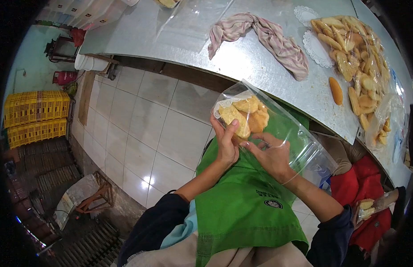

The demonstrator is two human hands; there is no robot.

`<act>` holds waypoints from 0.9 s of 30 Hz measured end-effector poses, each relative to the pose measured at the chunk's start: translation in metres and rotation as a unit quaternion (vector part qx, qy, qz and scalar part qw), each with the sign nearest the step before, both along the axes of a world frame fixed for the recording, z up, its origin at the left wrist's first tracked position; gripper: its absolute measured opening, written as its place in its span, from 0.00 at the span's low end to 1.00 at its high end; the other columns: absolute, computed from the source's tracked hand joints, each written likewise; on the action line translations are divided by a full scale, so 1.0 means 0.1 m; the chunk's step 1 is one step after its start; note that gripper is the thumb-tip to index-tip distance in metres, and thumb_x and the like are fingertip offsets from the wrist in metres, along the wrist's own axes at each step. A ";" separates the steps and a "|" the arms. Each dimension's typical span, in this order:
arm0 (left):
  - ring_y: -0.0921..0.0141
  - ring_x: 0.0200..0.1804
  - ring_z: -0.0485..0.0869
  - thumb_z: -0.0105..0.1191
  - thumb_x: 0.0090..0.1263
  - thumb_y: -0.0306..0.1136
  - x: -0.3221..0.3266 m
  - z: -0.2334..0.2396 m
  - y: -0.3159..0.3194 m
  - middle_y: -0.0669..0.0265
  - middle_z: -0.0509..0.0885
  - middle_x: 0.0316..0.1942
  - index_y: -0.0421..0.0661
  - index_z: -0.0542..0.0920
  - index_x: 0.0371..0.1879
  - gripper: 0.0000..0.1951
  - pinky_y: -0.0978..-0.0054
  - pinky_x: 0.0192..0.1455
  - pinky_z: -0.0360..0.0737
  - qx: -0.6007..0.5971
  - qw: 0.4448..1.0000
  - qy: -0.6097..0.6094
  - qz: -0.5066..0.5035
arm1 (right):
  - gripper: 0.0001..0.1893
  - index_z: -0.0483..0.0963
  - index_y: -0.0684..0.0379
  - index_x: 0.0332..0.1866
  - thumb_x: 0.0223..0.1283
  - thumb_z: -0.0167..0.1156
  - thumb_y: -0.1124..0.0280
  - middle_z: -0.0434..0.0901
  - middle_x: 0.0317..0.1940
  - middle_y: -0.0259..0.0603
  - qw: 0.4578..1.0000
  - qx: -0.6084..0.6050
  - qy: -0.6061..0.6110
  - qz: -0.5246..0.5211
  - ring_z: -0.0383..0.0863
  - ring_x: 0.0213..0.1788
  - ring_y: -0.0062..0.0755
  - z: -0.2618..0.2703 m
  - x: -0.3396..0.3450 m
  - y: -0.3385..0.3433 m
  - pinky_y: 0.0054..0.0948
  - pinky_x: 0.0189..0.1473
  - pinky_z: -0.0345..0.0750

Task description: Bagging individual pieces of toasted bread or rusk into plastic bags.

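In front of my green apron (246,207), my left hand (226,143) holds a clear plastic bag (293,137) from its left side, thumb pressed over the contents. Several pale golden bread slices (235,120) and a browner piece (256,120) lie together at the bag's far end. Behind them shows part of a white paper doily (221,105). My right hand (273,153) appears to be inside the bag, whose mouth hangs about the wrist. Its bent fingers are beside the bread's lower edge; whether they grip anything is unclear.
The metal table (179,43) bears a striped cloth (260,33), lace doilies (316,48), a lone bread piece (335,91) and a large bread heap (360,66) under plastic. At right, a person in a red apron (347,183) holds bagged bread (365,210). Yellow crates (37,108) stand left.
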State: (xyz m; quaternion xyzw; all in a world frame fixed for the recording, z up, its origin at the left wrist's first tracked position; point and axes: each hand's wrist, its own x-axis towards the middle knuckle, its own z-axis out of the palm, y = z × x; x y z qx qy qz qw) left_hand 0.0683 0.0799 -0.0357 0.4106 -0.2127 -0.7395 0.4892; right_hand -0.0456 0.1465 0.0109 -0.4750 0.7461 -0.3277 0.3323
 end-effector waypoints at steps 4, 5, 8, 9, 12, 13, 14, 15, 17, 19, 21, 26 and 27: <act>0.65 0.65 0.60 0.54 0.62 0.29 -0.01 0.00 0.00 0.58 0.58 0.63 0.49 0.47 0.68 0.38 0.67 0.67 0.61 -0.005 1.000 0.007 -0.004 | 0.19 0.81 0.56 0.42 0.51 0.67 0.53 0.81 0.19 0.40 0.996 0.024 -0.075 -0.032 0.82 0.20 0.27 -0.07 0.03 -0.02 0.27 0.24 0.76; 0.65 0.65 0.60 0.54 0.62 0.30 -0.01 0.00 0.00 0.58 0.58 0.63 0.49 0.47 0.68 0.37 0.67 0.67 0.61 -0.009 1.000 0.003 -0.005 | 0.19 0.82 0.56 0.44 0.53 0.67 0.53 0.82 0.20 0.41 0.995 0.035 -0.092 -0.035 0.82 0.21 0.26 -0.07 0.04 -0.03 0.26 0.24 0.75; 0.65 0.65 0.60 0.54 0.62 0.30 -0.01 0.00 0.01 0.58 0.58 0.63 0.49 0.47 0.68 0.37 0.67 0.67 0.61 -0.008 1.000 0.001 -0.005 | 0.18 0.80 0.57 0.47 0.57 0.64 0.55 0.82 0.20 0.39 0.980 0.083 -0.173 -0.052 0.81 0.22 0.22 0.01 0.04 -0.07 0.24 0.26 0.75; 0.65 0.65 0.61 0.53 0.63 0.30 -0.02 0.01 0.01 0.58 0.58 0.63 0.49 0.47 0.68 0.37 0.67 0.67 0.61 -0.003 1.000 0.001 -0.005 | 0.18 0.80 0.57 0.47 0.57 0.64 0.55 0.82 0.20 0.39 0.980 0.083 -0.173 -0.052 0.81 0.22 0.22 -0.01 0.04 -0.06 0.24 0.26 0.75; 0.65 0.65 0.60 0.53 0.63 0.30 -0.01 0.02 0.01 0.58 0.58 0.63 0.49 0.48 0.68 0.37 0.67 0.67 0.61 0.003 1.000 0.002 -0.003 | 0.16 0.79 0.60 0.48 0.59 0.63 0.61 0.82 0.20 0.37 0.967 0.050 -0.236 -0.080 0.79 0.23 0.17 -0.02 0.08 -0.03 0.20 0.26 0.74; 0.65 0.65 0.60 0.53 0.63 0.30 -0.01 0.02 0.01 0.58 0.58 0.63 0.49 0.48 0.68 0.37 0.67 0.67 0.61 0.004 1.000 0.002 -0.003 | 0.16 0.78 0.61 0.48 0.59 0.64 0.64 0.81 0.21 0.36 0.959 0.039 -0.266 -0.087 0.79 0.22 0.17 0.03 0.08 -0.02 0.19 0.25 0.73; 0.65 0.65 0.60 0.53 0.62 0.30 -0.02 0.03 0.01 0.58 0.58 0.63 0.49 0.48 0.68 0.37 0.67 0.67 0.61 -0.004 1.000 0.002 -0.006 | 0.15 0.77 0.63 0.47 0.58 0.64 0.67 0.81 0.21 0.35 0.950 0.027 -0.295 -0.094 0.78 0.22 0.16 0.05 0.08 -0.02 0.17 0.24 0.72; 0.65 0.65 0.60 0.53 0.62 0.30 -0.02 0.03 0.00 0.58 0.58 0.63 0.49 0.48 0.68 0.37 0.67 0.67 0.61 -0.012 1.000 0.002 -0.010 | 0.15 0.77 0.63 0.47 0.58 0.64 0.67 0.81 0.21 0.35 0.950 0.028 -0.295 -0.093 0.78 0.22 0.16 0.05 0.09 -0.01 0.17 0.24 0.72; 0.65 0.65 0.60 0.53 0.62 0.30 -0.02 0.02 0.00 0.58 0.58 0.63 0.49 0.48 0.68 0.37 0.67 0.67 0.60 -0.014 1.000 -0.001 -0.011 | 0.13 0.77 0.64 0.45 0.57 0.65 0.70 0.81 0.25 0.35 0.954 -0.005 -0.287 -0.093 0.78 0.22 0.15 0.04 0.10 -0.01 0.14 0.22 0.71; 0.65 0.65 0.60 0.54 0.62 0.30 -0.02 0.02 0.00 0.59 0.58 0.63 0.49 0.48 0.68 0.37 0.67 0.67 0.60 -0.015 1.000 -0.003 -0.012 | 0.14 0.76 0.64 0.46 0.57 0.65 0.70 0.82 0.26 0.35 0.956 0.017 -0.279 -0.087 0.78 0.22 0.14 0.04 0.09 -0.01 0.14 0.22 0.72; 0.65 0.61 0.65 0.51 0.63 0.36 -0.04 0.04 0.00 0.59 0.63 0.58 0.51 0.52 0.63 0.31 0.64 0.63 0.65 -0.028 0.998 -0.049 -0.018 | 0.14 0.76 0.64 0.46 0.57 0.65 0.70 0.82 0.28 0.35 0.958 0.038 -0.271 -0.082 0.78 0.23 0.13 0.03 0.09 0.00 0.14 0.22 0.72; 0.64 0.61 0.66 0.51 0.63 0.37 -0.05 0.07 -0.01 0.59 0.63 0.58 0.51 0.51 0.64 0.32 0.64 0.62 0.66 -0.023 0.998 -0.049 -0.021 | 0.14 0.76 0.68 0.46 0.55 0.65 0.76 0.83 0.28 0.39 0.927 -0.022 -0.349 -0.137 0.80 0.22 0.19 0.06 0.13 -0.03 0.16 0.22 0.75; 0.64 0.61 0.66 0.50 0.63 0.37 -0.05 0.07 -0.01 0.58 0.63 0.58 0.51 0.51 0.64 0.32 0.64 0.62 0.67 -0.024 0.998 -0.049 -0.024 | 0.14 0.76 0.68 0.46 0.55 0.65 0.76 0.83 0.28 0.39 0.927 -0.022 -0.349 -0.137 0.80 0.22 0.19 0.05 0.14 -0.03 0.16 0.22 0.75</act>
